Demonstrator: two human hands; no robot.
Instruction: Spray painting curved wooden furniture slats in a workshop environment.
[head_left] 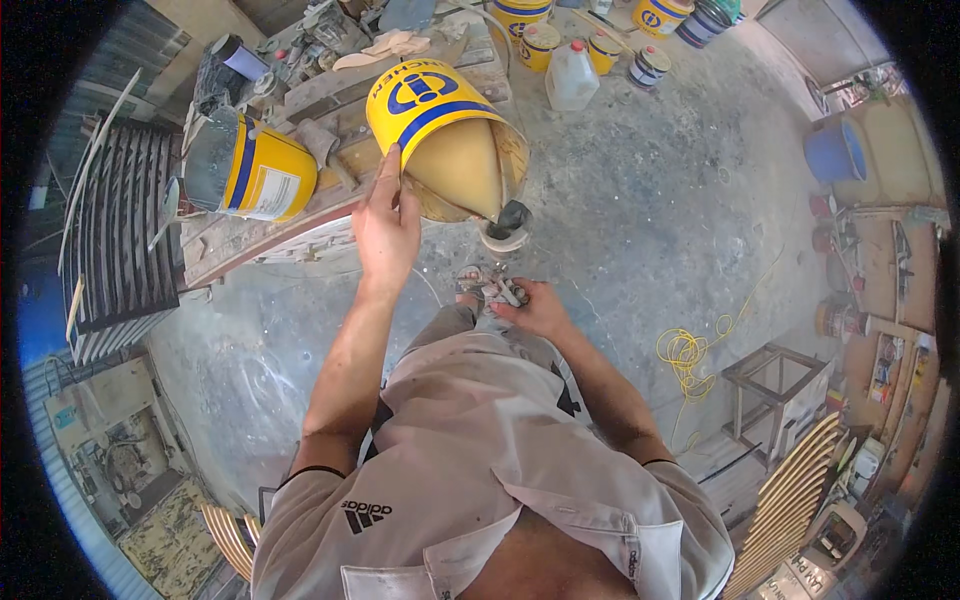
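Observation:
My left hand [388, 235] grips the near rim of a yellow bucket [430, 100] with a blue band. The bucket is tipped toward the right over the edge of the workbench. Inside it, a cream-coloured liquid [455, 165] reaches down to the lowered lip. Just below that lip is a small cup [505, 240] with something dark at its mouth. Lower down, my right hand [540, 308] is closed around a metal spray gun [508, 291]. The cup appears to sit above the gun, though how they join is hard to make out.
Another yellow bucket [275, 178] lies tilted on the cluttered wooden workbench [235, 250]. Beyond, a translucent jug [573, 80] stands on the floor beside several paint tins. At the right are a coiled yellow hose [685, 355] and a frame stool [775, 385]; dark slats [120, 230] stand left.

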